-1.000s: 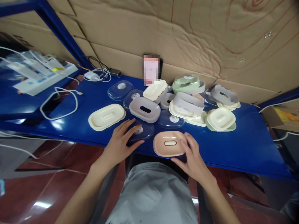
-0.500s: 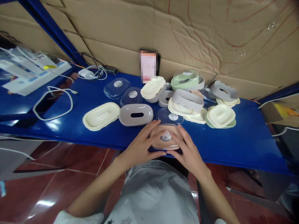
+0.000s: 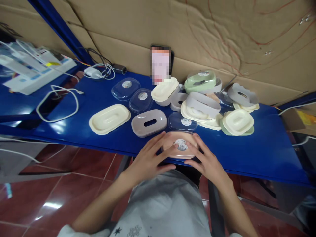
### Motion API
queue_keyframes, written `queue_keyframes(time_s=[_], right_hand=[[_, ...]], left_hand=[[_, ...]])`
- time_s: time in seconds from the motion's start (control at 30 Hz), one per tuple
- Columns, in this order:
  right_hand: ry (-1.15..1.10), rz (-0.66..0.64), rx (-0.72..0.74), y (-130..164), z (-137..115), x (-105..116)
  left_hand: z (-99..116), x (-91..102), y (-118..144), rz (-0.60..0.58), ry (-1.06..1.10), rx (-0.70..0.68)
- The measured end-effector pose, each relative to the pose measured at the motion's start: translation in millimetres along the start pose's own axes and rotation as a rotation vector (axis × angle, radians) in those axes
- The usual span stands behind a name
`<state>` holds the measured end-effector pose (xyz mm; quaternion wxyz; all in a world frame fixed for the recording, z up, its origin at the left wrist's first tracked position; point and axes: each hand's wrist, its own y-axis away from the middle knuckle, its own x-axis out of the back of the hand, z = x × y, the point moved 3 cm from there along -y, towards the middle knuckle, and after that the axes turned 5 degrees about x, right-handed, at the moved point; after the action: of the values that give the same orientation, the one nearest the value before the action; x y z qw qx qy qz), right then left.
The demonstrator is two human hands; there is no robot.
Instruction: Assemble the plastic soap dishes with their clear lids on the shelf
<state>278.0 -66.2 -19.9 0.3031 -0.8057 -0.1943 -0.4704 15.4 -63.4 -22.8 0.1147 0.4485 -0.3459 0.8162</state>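
Observation:
A peach-pink oval soap box (image 3: 181, 135) under a clear lid lies at the table's front edge, a round white barcode label on top. My left hand (image 3: 150, 157) is at its left side, fingers spread and touching the lid, thumb stretched out off the front edge. On the right side my right hand (image 3: 208, 161) mirrors it, fingers apart, index finger by the label and thumb clear of the box. Just behind lies a clear lid (image 3: 175, 122) with a round label. A grey slotted tray (image 3: 138, 124) sits beyond my left fingers.
Cream trays (image 3: 108, 119), grey slotted bodies (image 3: 204, 102), clear lids (image 3: 125, 89) and a green soap box (image 3: 199, 82) are spread over the blue table (image 3: 259, 154). A phone (image 3: 172, 62) leans on the cardboard wall. White cables (image 3: 58, 120) and a power strip (image 3: 27, 86) are at left.
My thumbs have moved apart, away from the box's front edge. My fingers remain around the lid. The whole view has shifted slightly.

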Motion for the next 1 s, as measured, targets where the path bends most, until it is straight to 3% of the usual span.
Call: queue_keyframes(time_s=[0.3, 0.53, 0.7, 0.83, 1.0], right_hand=[[0.091, 0.052, 0.029, 4, -6, -3], [0.07, 0.043, -0.034, 17, -4, -4], [0.145, 0.106, -0.234, 77, 17, 27], [0.277, 0.226, -0.438, 142, 49, 65], [0.464, 0.37, -0.572, 194, 105, 96]], left_hand=[[2, -11.2, -5, 0.028, 0.065, -0.045], [2, -13.2, 2, -0.024, 0.126, 0.037], [-5, 3.9, 4, 0.144, 0.018, 0.058], [-26, 16.1, 4, 0.31, -0.235, 0.231], [-50, 14.2, 8, 0.271, -0.255, 0.397]])
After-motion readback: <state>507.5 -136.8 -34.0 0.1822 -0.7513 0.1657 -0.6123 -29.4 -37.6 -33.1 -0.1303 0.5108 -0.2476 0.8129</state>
